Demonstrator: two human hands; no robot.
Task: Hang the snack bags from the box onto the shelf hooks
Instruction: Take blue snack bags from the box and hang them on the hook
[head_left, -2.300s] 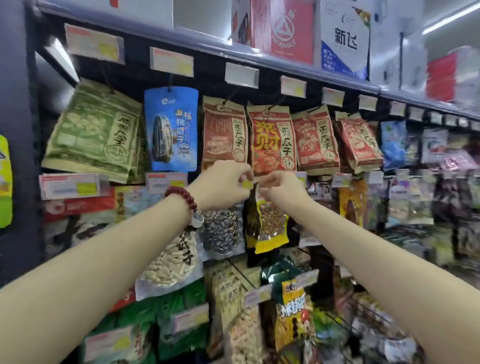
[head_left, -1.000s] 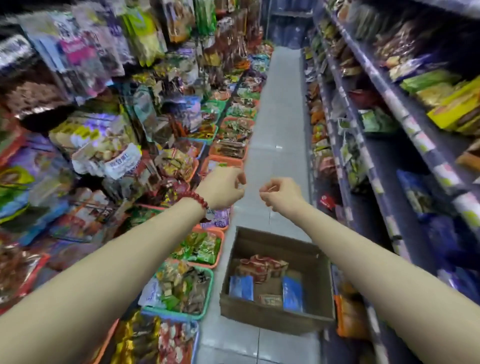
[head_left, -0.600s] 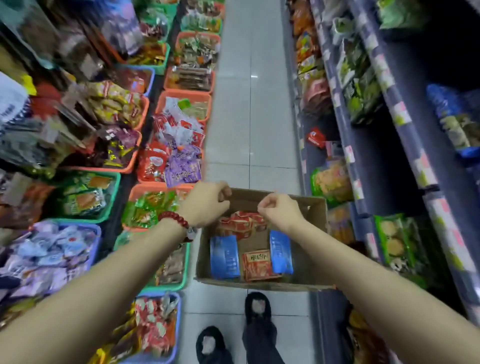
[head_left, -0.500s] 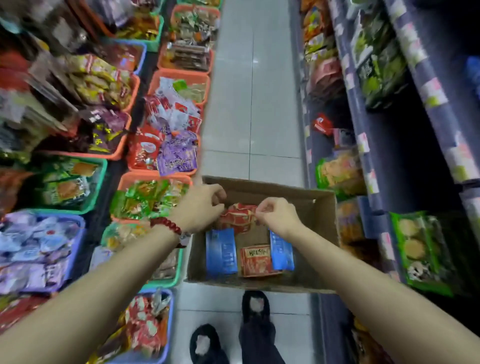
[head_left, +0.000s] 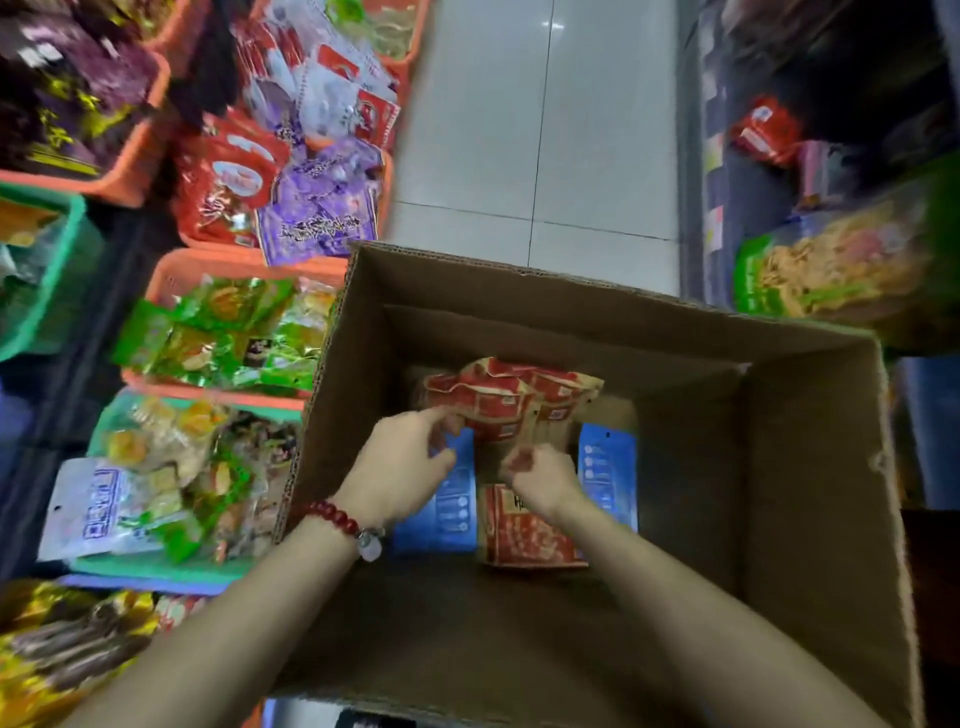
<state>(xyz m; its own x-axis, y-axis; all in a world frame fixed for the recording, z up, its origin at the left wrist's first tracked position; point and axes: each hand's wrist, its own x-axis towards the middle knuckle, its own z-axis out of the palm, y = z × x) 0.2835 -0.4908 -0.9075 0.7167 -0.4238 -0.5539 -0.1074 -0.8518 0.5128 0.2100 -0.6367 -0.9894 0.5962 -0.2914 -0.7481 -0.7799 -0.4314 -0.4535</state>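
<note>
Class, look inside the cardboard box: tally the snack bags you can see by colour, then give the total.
Red bags at the back: 2, as far as overlap shows
Red bag in front: 1
Blue bags: 2
Total: 5 visible

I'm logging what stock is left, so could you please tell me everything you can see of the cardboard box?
The cardboard box is plain brown corrugated board, open at the top, with raw wavy edges and a small tear on its right wall. It stands on the pale tiled aisle floor beside the orange baskets. Most of its bottom is bare; a few snack bags lie there: crumpled red bags, two blue bags and one flat red bag. The left hand and right hand reach inside among them.
</note>
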